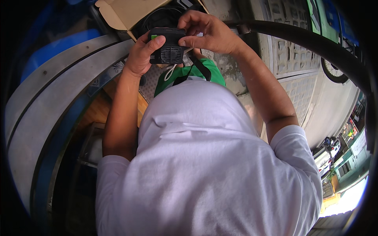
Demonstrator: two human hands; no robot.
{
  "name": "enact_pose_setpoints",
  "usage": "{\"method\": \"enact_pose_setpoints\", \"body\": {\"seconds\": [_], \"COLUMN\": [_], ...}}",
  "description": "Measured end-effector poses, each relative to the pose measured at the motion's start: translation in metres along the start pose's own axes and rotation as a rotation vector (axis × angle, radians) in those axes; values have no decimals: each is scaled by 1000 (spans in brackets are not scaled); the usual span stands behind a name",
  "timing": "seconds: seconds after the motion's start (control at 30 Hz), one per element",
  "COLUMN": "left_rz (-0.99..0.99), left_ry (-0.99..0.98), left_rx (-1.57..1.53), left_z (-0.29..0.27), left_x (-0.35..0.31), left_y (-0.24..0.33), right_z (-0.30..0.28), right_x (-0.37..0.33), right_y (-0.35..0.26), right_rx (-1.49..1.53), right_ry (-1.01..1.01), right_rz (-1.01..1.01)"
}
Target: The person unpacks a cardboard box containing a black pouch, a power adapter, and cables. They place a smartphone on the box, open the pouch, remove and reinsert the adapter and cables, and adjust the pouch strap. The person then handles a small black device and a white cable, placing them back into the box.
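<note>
A small black boxy device (171,54) with a slatted grille and a green sticker is held up in front of me, above my waist. My left hand (138,58) grips its left side, with the thumb lying across the face near the sticker. On the opposite side, my right hand (212,36) has its thumb and bent fingers closed at the device's right edge. Whether a small part is pinched there too is hidden. Just beyond the device, an opened cardboard box (136,11) contains black cables and other dark items.
Curved grey metal rails (59,88) run along my left, beside a blue surface (57,59). A thick black bar (299,33) arcs across the upper right. Past it are patterned wall blocks (289,35), a wheel (334,71) and a parked white vehicle (323,161).
</note>
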State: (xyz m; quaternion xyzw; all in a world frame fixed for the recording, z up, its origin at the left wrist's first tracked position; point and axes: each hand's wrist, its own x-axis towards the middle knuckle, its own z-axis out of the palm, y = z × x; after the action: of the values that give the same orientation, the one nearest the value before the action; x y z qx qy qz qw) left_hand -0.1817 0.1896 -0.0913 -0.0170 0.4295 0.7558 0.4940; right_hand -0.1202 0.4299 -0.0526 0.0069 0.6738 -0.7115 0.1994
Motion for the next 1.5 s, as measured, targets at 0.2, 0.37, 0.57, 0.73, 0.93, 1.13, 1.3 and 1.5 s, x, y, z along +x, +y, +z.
{"method": "enact_pose_setpoints", "body": {"seconds": [0.2, 0.37, 0.57, 0.73, 0.93, 1.13, 1.3, 1.5], "left_rz": [-59, -60, 6, -9, -12, -35, -2, 8], "left_ry": [26, 33, -10, -23, -60, -42, -15, 34], "left_rx": [6, 45, 134, 125, 133, 72, 50, 118], "left_z": [-9, -12, -15, -16, -18, -22, -14, -3], "left_x": [-18, -18, -16, -15, -26, -41, -47, -54], "left_y": [-15, -24, -24, -21, -30, -51, -52, -56], "right_z": [15, 18, 16, 17, 30, 47, 48, 51], "right_x": [-5, -9, -10, -11, -23, -37, -40, -52], "right_y": [13, 19, 21, 18, 19, 31, 35, 42], "right_rx": [41, 16, -7, -66, -80, -96, -35, 120], "right_ry": [-16, -6, 1, 22, 34, 21, 23, 29], "right_rz": [141, 164, 134, 115, 155, 190, 113, 171]}}
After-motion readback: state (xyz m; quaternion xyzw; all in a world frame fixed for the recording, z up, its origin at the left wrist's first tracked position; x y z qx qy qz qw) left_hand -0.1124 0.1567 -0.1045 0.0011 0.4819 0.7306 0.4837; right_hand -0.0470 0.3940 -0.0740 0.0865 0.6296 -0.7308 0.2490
